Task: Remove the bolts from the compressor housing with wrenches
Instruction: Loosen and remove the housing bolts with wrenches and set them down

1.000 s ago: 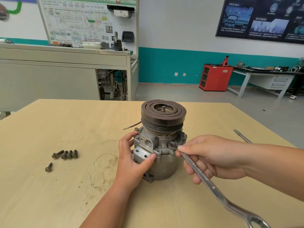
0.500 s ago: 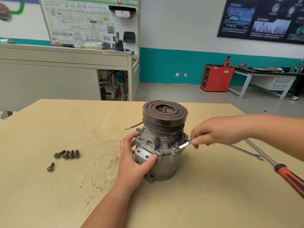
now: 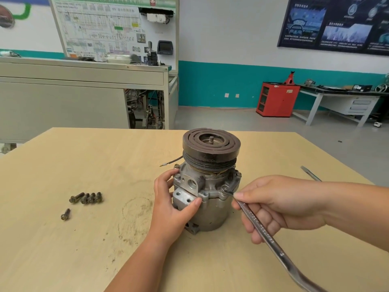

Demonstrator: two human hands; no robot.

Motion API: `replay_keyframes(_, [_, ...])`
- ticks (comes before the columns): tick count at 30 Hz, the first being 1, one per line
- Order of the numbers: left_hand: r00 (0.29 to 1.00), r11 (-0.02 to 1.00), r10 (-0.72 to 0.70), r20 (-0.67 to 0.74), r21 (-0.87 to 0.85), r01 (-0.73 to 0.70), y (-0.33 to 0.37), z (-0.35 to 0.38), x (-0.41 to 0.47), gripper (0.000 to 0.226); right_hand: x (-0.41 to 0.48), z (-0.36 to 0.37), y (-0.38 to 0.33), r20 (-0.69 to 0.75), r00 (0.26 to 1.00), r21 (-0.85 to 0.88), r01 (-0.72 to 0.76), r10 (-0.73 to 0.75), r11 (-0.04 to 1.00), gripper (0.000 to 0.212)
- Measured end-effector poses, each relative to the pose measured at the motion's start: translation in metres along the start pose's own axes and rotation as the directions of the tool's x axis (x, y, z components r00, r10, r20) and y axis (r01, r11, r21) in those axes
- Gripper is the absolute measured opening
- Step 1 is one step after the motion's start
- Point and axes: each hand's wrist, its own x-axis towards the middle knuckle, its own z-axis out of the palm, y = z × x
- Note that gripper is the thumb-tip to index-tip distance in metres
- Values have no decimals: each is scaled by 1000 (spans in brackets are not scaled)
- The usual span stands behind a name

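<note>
A grey metal compressor (image 3: 210, 209) stands upright on the wooden table (image 3: 105, 249), its dark grooved pulley (image 3: 211, 146) on top. My left hand (image 3: 170, 205) grips the housing's left side, thumb pressed on the flange. My right hand (image 3: 275, 205) holds a long silver wrench (image 3: 263, 230), whose head sits on a bolt (image 3: 224, 189) at the flange's front right. The handle slants down toward the lower right corner. Another bolt (image 3: 177, 176) shows on the flange's left. Several removed bolts (image 3: 86, 198) lie on the table to the left, one more bolt (image 3: 65, 214) below them.
A thin black wire (image 3: 171, 161) sticks out from behind the compressor to the left. The tip of a second metal tool (image 3: 310, 173) lies on the table behind my right forearm. A grey workbench, a red cabinet and tables stand far behind.
My right hand has swung the wrench handle from the right side back toward me, turning on the same bolt. The left hand has kept its grip on the housing.
</note>
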Motion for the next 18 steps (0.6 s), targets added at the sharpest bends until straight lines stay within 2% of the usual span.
replay_keyframes(4, [1000, 1000, 1, 5, -13, -1, -1, 0, 0, 67, 2, 2, -3, 6, 998, -79, -59, 60, 995, 28])
replay_keyframes(6, [1000, 1000, 3, 7, -15, -3, -2, 0, 0, 66, 0, -7, -13, 19, 991, -272, -120, 130, 955, 30])
replay_keyframes(7, [1000, 1000, 1, 9, -14, -1, -2, 0, 0, 66, -1, -14, -19, 1, 987, -422, -145, 161, 895, 30])
replay_keyframes(9, [1000, 1000, -3, 14, -13, 4, -1, 0, 0, 64, 0, -26, -31, -79, 986, -720, -159, 148, 676, 29])
replay_keyframes(11, [1000, 1000, -6, 13, -12, 7, -1, 0, 0, 65, 4, -38, -36, -137, 990, -908, -130, 11, 397, 22])
replay_keyframes(12, [1000, 1000, -9, 13, -11, 9, -1, 0, 0, 65, 5, -43, -36, -137, 989, -940, -111, -61, 323, 18])
replay_keyframes(13, [1000, 1000, -10, 15, -14, 10, -1, 0, 0, 66, 5, -46, -35, -136, 985, -944, -97, -105, 315, 16])
replay_keyframes(14, [1000, 1000, -9, 15, -17, 9, -1, 0, 0, 66, 4, -49, -32, -133, 985, -927, -84, -110, 365, 16])
replay_keyframes(16, [1000, 1000, -10, 16, -15, 10, -1, -1, 0, 65, -1, -49, -26, -102, 994, -788, -58, -37, 613, 21])
replay_keyframes(18, [1000, 1000, -8, 19, -8, 8, -1, 0, 0, 65, -5, -42, -17, -31, 999, -553, -36, 22, 832, 26])
